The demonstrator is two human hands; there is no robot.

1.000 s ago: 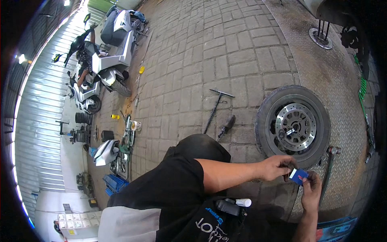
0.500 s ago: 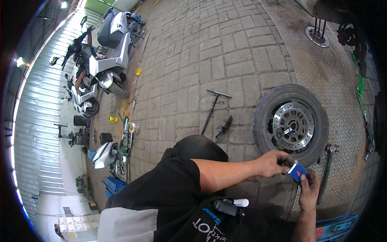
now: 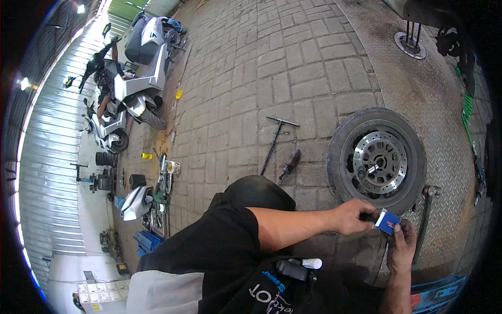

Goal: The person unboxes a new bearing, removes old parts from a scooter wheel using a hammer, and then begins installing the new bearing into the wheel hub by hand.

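1. Gripping a small blue box (image 3: 388, 222) with the right hand (image 3: 401, 245), between thumb and fingers, just below the tyre's lower edge in the view.
2. Bringing the curled fingertips of the left hand (image 3: 353, 216) to the box's white end; impossible to tell whether pinching it or merely touching.
3. Just beyond the hands, lying on its side: a wheel (image 3: 342, 170) with a brake disc (image 3: 398, 157) and a shiny metal piece (image 3: 372, 168) at its hub.
4. Right of the tyre, on a patterned metal plate (image 3: 405, 99): a long dark bar (image 3: 424, 225).
5. Left of the wheel, on grey paving (image 3: 235, 125): a T-handled tool (image 3: 273, 146) near a dark-handled tool (image 3: 290, 166).
6. Farther off, at upper left: pale scooters (image 3: 141, 83) beside a corrugated metal wall (image 3: 52, 152).
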